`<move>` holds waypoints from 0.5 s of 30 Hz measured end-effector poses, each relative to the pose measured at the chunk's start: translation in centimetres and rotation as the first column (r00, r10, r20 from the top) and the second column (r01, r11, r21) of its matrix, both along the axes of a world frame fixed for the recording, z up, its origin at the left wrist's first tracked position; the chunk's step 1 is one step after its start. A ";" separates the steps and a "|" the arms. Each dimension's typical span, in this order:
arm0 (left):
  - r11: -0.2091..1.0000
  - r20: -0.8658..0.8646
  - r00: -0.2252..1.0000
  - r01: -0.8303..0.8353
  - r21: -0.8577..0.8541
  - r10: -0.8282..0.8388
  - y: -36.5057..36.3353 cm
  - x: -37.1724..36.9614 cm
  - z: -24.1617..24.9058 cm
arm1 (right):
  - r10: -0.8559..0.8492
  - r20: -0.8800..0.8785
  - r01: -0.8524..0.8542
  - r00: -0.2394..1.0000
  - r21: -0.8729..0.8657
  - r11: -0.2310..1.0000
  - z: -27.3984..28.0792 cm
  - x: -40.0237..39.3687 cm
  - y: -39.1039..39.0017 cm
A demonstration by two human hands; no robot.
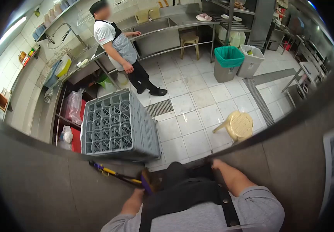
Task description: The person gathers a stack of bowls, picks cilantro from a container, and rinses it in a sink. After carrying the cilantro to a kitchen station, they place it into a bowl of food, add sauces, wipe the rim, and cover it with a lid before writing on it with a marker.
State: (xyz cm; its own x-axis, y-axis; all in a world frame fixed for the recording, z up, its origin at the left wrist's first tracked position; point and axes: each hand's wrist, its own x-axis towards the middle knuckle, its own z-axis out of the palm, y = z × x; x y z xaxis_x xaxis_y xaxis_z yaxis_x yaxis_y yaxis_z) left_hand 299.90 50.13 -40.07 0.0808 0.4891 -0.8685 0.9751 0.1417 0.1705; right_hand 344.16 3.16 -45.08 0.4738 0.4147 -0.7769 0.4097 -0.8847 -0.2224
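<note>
Fingers of the left hand (138,192) can't be read, mostly hidden at the purple end of a broom-like tool (137,181); grip likely, unconfirmed. Tool sits on the wearer's side of the grey rack stack (145,125), slanted, probably to keep its length off the body. Right hand (215,164), right of and nearer than the stack, blurs into dark clothing; finger state unclear. Racks presumably stacked to save floor. Tool's far side is obscured.

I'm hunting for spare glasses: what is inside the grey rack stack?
The top of the grey rack stack shows open compartments with lattice bases, and no glasses in view. Anything lower is covered by that top layer and the side walls.
</note>
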 end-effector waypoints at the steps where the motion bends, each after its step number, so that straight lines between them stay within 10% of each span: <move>1: 1.000 -0.038 0.999 -0.009 0.003 0.009 -0.9 0.5 1.5 | -0.059 0.042 0.052 0.997 0.153 0.987 3.5 4.4 3.7; 2: 1.000 -0.062 0.998 -0.012 0.001 0.012 -1.8 1.6 2.6 | -0.202 0.035 0.174 0.979 0.377 0.910 1.8 8.7 5.8; 10: 0.929 0.102 0.923 0.366 0.061 -0.371 2.3 30.2 -1.9 | -0.470 0.196 0.338 0.861 0.472 0.815 9.2 35.7 12.8; 13: 0.632 0.039 0.654 0.712 0.305 -0.756 8.1 44.4 -7.0 | -0.198 0.326 0.145 0.925 0.179 0.973 7.0 37.7 7.0; 14: 0.409 -0.060 0.482 0.797 0.445 -0.874 10.3 50.5 -7.9 | -0.337 0.232 0.318 0.913 0.114 0.941 4.4 37.9 4.0; 15: 0.598 -0.009 0.643 0.717 0.358 -0.766 11.4 59.8 -0.2 | -0.436 0.264 0.396 0.860 0.193 0.898 7.1 35.8 3.3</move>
